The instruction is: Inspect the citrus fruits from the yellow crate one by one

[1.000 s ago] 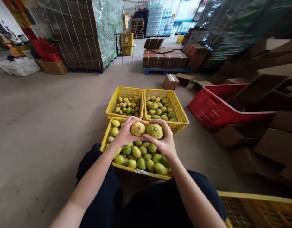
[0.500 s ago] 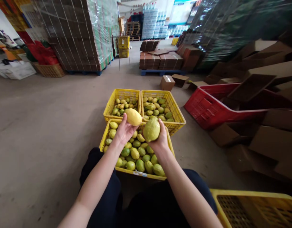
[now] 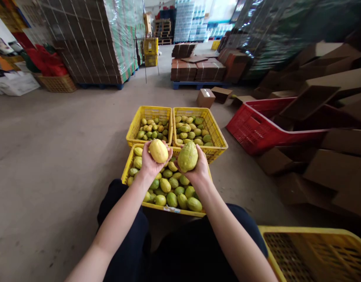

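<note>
- Two legs in dark blue cloth (image 3: 121, 211) are closest, with a yellow plastic crate full of little holes (image 3: 305, 230) on the right.
- The left hand (image 3: 153, 162) is part open, palm up, with its fingers curled around a smooth, pale yellow, egg-shaped fruit (image 3: 158, 151).
- The right hand (image 3: 199, 166) is part open too. Its thumb and palm cup a bumpy, yellow-green, egg-shaped fruit (image 3: 188, 156). Some of its fingers are hidden.
- The two held fruits are side by side but not touching. Keeping both at the same height should make them easy to compare. A soft grip should stop bruises, and fingers low down should let more skin show.
- Under the hands is a yellow plastic crate with a white label (image 3: 194, 213), holding many yellow and green fruits (image 3: 165, 185). Staying above it seems safest if one slips.
- Just behind sit two more yellow plastic crates, a left one (image 3: 155, 112) and a right one (image 3: 215, 127), both with fruit inside.
- Farther right is a red plastic crate (image 3: 248, 131).
</note>
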Demonstrator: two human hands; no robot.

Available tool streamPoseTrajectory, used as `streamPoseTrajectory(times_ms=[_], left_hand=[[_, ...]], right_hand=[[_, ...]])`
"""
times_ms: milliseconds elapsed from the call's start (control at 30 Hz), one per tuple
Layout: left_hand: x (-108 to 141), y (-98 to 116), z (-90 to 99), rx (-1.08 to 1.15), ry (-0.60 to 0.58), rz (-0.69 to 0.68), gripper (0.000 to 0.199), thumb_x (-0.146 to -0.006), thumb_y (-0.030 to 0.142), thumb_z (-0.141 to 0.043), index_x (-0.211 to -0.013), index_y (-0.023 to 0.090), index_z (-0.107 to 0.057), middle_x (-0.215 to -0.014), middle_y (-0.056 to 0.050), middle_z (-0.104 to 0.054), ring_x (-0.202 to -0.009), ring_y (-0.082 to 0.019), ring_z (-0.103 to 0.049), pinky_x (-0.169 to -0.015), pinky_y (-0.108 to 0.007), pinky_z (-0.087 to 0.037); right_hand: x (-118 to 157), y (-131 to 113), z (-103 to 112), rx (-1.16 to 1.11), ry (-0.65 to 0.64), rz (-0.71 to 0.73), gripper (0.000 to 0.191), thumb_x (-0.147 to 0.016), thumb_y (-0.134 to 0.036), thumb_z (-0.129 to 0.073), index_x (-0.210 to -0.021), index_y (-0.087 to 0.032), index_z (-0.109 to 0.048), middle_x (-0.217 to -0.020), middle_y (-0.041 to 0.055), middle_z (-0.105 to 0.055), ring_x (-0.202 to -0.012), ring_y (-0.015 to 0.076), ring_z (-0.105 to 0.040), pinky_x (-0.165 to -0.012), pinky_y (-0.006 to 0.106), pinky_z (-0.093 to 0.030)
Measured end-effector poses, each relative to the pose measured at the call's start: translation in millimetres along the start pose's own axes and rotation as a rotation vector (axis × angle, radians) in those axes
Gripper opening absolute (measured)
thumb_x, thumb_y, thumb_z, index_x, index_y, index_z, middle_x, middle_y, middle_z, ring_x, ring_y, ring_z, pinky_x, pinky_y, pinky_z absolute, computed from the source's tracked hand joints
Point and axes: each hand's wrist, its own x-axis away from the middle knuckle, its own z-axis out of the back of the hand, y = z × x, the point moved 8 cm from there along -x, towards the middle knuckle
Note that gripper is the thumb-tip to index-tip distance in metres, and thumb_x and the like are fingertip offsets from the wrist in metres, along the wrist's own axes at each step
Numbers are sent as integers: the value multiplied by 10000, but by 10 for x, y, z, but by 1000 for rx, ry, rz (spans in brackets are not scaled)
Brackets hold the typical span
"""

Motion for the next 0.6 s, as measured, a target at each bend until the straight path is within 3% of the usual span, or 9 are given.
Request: streamPoseTrajectory(times_ms=[100, 233, 500, 600], left_hand=[[0, 30, -17, -53, -59, -77, 345, -832, 522, -465, -746, 213, -592, -741, -32, -564, -807, -180, -596, -899, -411, -554], [7, 44, -29, -74, -109, -114, 399, -807, 589, -465, -711, 213, -557, -747, -27, -512, -760, -168, -545, -881, -404, -531], [32, 80, -73, -163, -174, -187, 482, -799, 683, -473, -661, 224, -516, -729, -23, -438, -718, -174, -472, -925, -475, -508], [47, 65, -88, -102, -175, -157, 496, -831, 680, -435, -648, 223, -503, -718, -16, -412, -670, -158, -437, -951, -491, -509]], right_hand=[[-3, 30, 17, -34, 33, -20, 344, -799, -567, -645, -845, -229, -696, -639, -14, -700, -537, 191, -654, -621, 388, -595], [40, 76, 10, -99, 111, -78, 330, -817, -539, -623, -842, -219, -701, -619, -6, -699, -551, 205, -662, -630, 393, -600], [84, 93, -42, -135, 115, -105, 290, -838, -511, -608, -815, -231, -682, -662, -30, -717, -534, 190, -661, -678, 408, -608], [76, 100, -45, -141, 101, -101, 275, -837, -504, -623, -823, -234, -678, -676, -23, -724, -561, 195, -674, -675, 403, -607]])
